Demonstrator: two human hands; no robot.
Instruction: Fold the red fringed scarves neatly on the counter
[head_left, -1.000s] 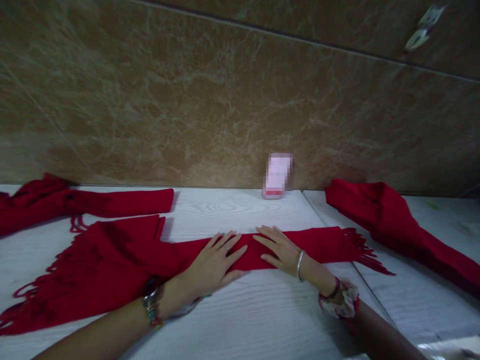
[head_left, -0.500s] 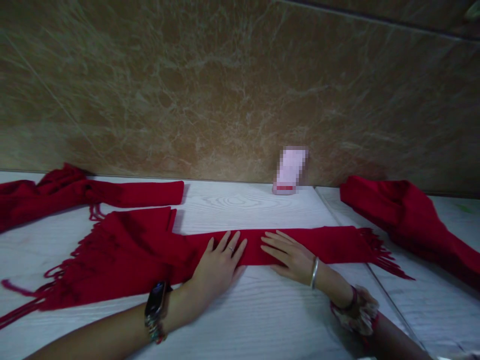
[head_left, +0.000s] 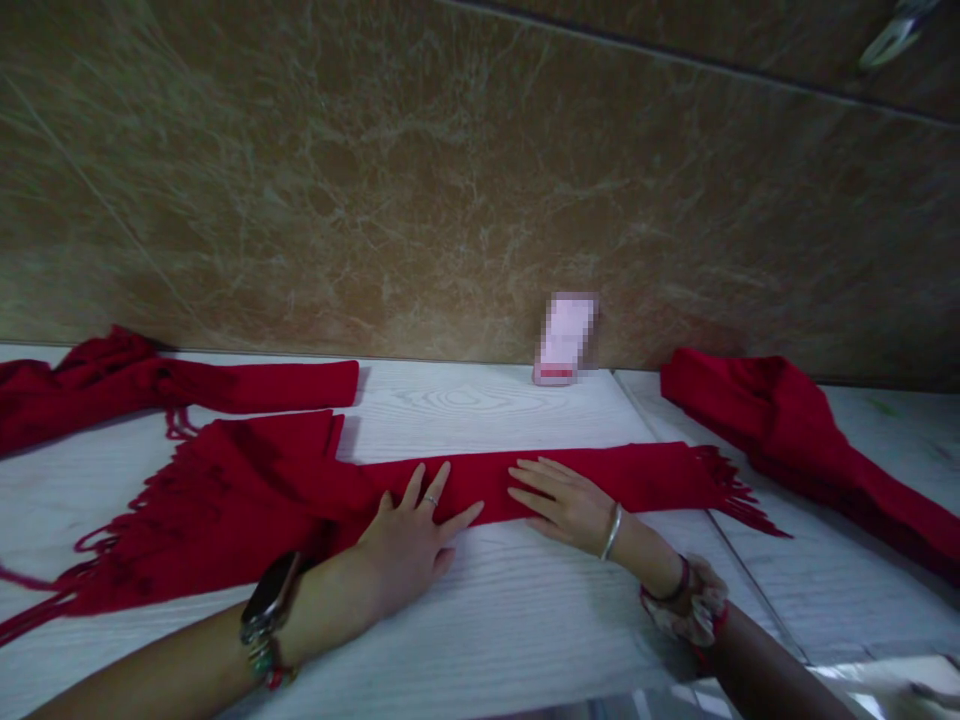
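Note:
A red fringed scarf (head_left: pixel 637 478) lies across the pale wood-grain surface, folded into a narrow strip on the right and spread wider on the left. My left hand (head_left: pixel 411 545) rests on the strip near its middle, fingers spread, with a ring on one finger. To its right, my right hand (head_left: pixel 564 503) lies flat on the same strip with fingers stretched out. Neither hand grips the cloth. The fringe at the right end fans out past my right hand, and the longer fringe lies at the far left.
Another red scarf (head_left: pixel 262 386) lies at the back left, and one more red cloth (head_left: pixel 795 425) is bunched at the right. A blurred pink object (head_left: pixel 566 338) leans against the brown marbled wall (head_left: pixel 375 180). The pale surface (head_left: pixel 465 640) has a seam at right.
My left hand has shifted slightly left and its fingers have spread wider. My right hand appears a little further left, as does the whole scene, since the view has moved.

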